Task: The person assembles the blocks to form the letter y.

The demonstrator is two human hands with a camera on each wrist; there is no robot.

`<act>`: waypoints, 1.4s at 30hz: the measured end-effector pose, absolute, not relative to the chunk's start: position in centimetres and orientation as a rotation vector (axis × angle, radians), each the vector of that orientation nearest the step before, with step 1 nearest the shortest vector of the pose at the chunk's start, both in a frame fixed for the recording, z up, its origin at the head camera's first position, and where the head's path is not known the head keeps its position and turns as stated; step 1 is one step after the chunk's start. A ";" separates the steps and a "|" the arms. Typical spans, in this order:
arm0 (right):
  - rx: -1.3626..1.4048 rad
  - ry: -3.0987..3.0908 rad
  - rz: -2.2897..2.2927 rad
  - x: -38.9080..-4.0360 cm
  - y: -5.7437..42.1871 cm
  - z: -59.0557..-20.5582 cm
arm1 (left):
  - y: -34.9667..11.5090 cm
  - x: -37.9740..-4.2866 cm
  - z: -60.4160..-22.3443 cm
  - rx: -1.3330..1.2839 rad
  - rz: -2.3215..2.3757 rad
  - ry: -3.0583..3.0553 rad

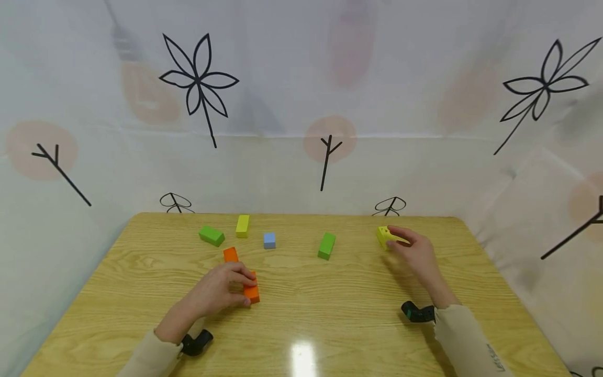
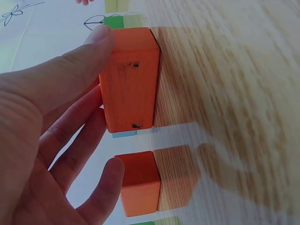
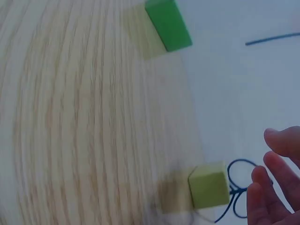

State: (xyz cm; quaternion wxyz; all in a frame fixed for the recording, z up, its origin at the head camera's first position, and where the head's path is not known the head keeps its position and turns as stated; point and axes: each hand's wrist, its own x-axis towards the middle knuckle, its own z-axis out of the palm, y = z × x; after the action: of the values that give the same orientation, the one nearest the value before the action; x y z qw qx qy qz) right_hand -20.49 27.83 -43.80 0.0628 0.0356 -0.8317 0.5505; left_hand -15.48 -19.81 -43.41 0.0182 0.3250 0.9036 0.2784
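Observation:
My left hand (image 1: 218, 289) pinches an orange block (image 1: 252, 291) on the table, thumb on its near side and fingers on the other. Seen closely in the left wrist view, this orange block (image 2: 129, 89) has dark marks on its face. Just beyond lies a second orange block (image 1: 230, 254), with the little finger close to it in that view. At the far right, my right hand (image 1: 418, 256) reaches beside a yellow block (image 1: 382, 236), fingers spread. The right wrist view shows a gap between those fingers (image 3: 269, 187) and the yellow block (image 3: 209, 186).
Along the back of the wooden table (image 1: 330, 314) lie a green block (image 1: 212, 236), another yellow block (image 1: 242, 226), a small blue block (image 1: 269, 241) and a second green block (image 1: 326, 246). A patterned white cloth (image 1: 282, 173) hangs behind the table.

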 end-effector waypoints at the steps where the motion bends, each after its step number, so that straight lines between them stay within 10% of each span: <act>1: 0.093 -2.520 1.647 -20.5 28.1 -43.9 | -19.8 -15.5 -43.4 1.010 0.863 2.808; 42: -0.246 -2.588 1.572 -22.1 28.3 -47.1 | -20.2 -15.7 -44.0 1.002 0.936 2.766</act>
State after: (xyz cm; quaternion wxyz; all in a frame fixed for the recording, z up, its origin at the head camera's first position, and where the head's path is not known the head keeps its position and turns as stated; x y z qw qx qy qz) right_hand -22.11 28.28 -47.13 0.0517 -0.0807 -0.8507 0.5168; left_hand -15.74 -20.16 -44.04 0.0272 0.3243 0.8956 0.3032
